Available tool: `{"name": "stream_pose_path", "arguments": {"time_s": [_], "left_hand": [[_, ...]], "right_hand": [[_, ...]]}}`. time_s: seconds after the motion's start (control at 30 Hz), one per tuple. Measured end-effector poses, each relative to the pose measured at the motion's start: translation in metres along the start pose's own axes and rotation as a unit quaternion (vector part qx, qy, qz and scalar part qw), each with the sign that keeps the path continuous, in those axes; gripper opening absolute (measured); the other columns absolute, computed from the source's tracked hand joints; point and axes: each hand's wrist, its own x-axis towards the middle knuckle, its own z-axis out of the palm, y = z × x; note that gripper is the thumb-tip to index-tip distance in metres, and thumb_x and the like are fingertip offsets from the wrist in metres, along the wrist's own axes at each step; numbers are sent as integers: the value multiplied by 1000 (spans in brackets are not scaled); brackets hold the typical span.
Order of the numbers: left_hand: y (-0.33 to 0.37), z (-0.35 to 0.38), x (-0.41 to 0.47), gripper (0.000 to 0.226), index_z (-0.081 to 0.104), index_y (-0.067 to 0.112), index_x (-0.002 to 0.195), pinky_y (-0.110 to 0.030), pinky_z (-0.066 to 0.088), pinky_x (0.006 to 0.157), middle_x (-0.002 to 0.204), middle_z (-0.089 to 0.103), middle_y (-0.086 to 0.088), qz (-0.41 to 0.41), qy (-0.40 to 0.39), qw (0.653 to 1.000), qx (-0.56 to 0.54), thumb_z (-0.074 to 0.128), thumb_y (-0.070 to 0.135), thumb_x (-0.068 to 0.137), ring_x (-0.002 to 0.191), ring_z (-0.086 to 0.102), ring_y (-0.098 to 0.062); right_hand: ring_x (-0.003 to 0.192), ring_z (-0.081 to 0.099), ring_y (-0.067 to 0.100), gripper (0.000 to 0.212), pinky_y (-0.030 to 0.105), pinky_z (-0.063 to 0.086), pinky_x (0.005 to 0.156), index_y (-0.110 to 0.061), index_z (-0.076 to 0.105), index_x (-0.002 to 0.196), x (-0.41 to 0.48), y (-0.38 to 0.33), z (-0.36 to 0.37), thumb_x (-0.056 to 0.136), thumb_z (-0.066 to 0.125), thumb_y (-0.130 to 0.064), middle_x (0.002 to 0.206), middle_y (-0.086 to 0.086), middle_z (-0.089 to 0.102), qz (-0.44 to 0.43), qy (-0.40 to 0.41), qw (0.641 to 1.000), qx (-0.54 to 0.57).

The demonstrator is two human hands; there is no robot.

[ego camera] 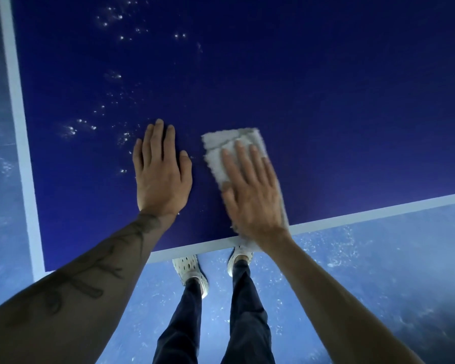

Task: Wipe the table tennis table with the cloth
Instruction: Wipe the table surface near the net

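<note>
Wiping was underway: the right hand (252, 190) pressed flat on the cloth (221, 153) near the table (326, 101) edge, the left hand (160, 166) lay flat beside it. Next, probably sweep left over the droplets (71, 130).

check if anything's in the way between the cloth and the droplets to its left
Yes. The left hand lies flat on the table right beside the cloth, between it and the nearest droplets. The right hand presses flat on the cloth. Nothing else visible blocks the way.
</note>
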Motion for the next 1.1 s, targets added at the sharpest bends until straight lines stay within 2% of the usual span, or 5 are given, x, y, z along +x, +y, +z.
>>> {"name": "stream_pose_path", "arguments": {"time_s": [0.23, 0.47, 0.73, 0.97, 1.1], "left_hand": [[-17, -15, -3, 55, 36, 3, 159, -50, 19, 129, 169, 30, -14, 35, -12, 996, -85, 39, 26, 109, 157, 28, -31], [-72, -35, 19, 55, 32, 3, 160, -49, 14, 130, 171, 25, -15, -12, 0, 1000, -24, 39, 25, 111, 158, 23, -34], [-91, -32, 30, 55, 32, 5, 161, -51, 13, 131, 171, 24, -14, -27, -5, 1000, 3, 36, 29, 111, 159, 20, -34], [-94, -31, 33, 54, 34, 6, 160, -50, 15, 130, 170, 27, -13, -25, 10, 1000, -2, 33, 26, 110, 158, 22, -32], [-96, -32, 33, 54, 35, 5, 159, -52, 17, 129, 170, 29, -14, -24, 11, 1000, -1, 35, 23, 109, 158, 24, -34]], "right_hand": [[165, -3, 28, 65, 51, 6, 134, -24, 5, 171, 51, 7, -12, 110, 17, -42, 179, 8, 1, 202, 41, 978, 17], [165, 1, 30, 65, 49, 10, 133, -22, 12, 171, 31, -75, 15, 110, 24, -41, 179, 8, 5, -16, 9, 1000, 2], [165, -3, 29, 66, 50, 5, 133, -23, 5, 171, 62, -39, 1, 110, 20, -41, 179, 8, 1, 188, 36, 982, 4], [165, 1, 30, 65, 50, 11, 133, -20, 16, 171, 62, -115, 24, 110, 30, -38, 179, 9, 7, -22, 9, 1000, 10], [165, -3, 28, 63, 49, 8, 134, -24, 7, 172, 52, -59, 9, 112, 21, -42, 179, 6, 1, 49, -12, 999, -19]]}}
